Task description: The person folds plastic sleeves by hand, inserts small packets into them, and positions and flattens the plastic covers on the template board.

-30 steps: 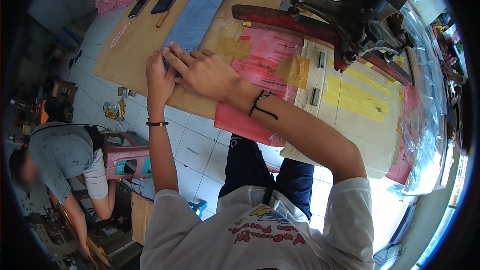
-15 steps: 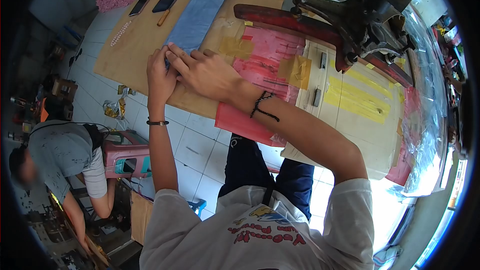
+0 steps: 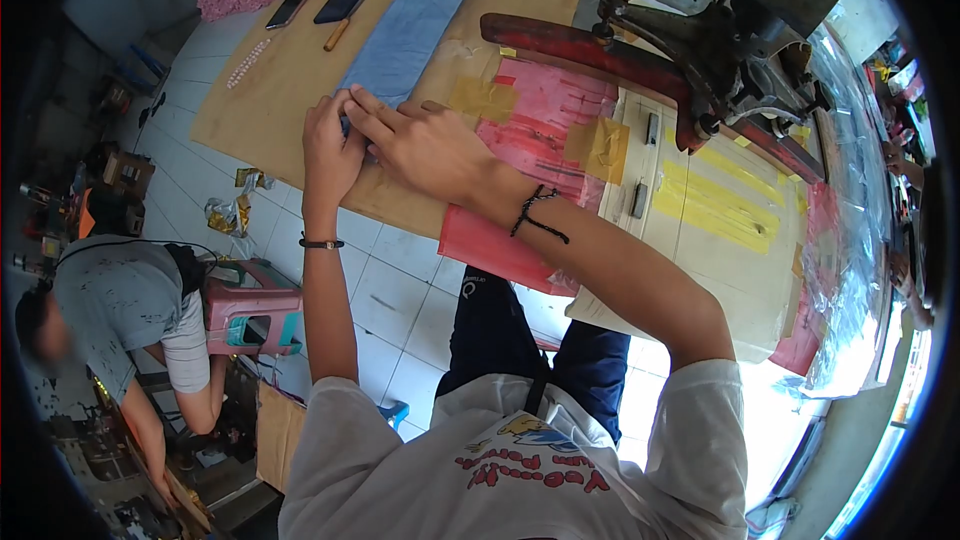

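A long strip of blue fabric (image 3: 420, 25) runs across the brown work board, its near end lying under my fingers. My left hand (image 3: 332, 155) is closed at the left corner of that end, with thumb and fingertips pinched on the cloth. Laid close against it, my right hand (image 3: 435, 148) reaches over the near edge, its fingers bent and meeting the left fingertips. Both hands hide the strip's end, so the exact grip is partly covered.
On the board (image 3: 250, 120) lie two phones, a wooden-handled tool (image 3: 338, 35) and a string of small pale pieces. A press with a red arm (image 3: 590, 52) stands at right over taped panels. At lower left a person bends beside a pink stool (image 3: 250, 315).
The view has shifted slightly, so the board and press sit a little further right and lower. Both hands stay together at the fabric's end, the fingers only slightly changed.
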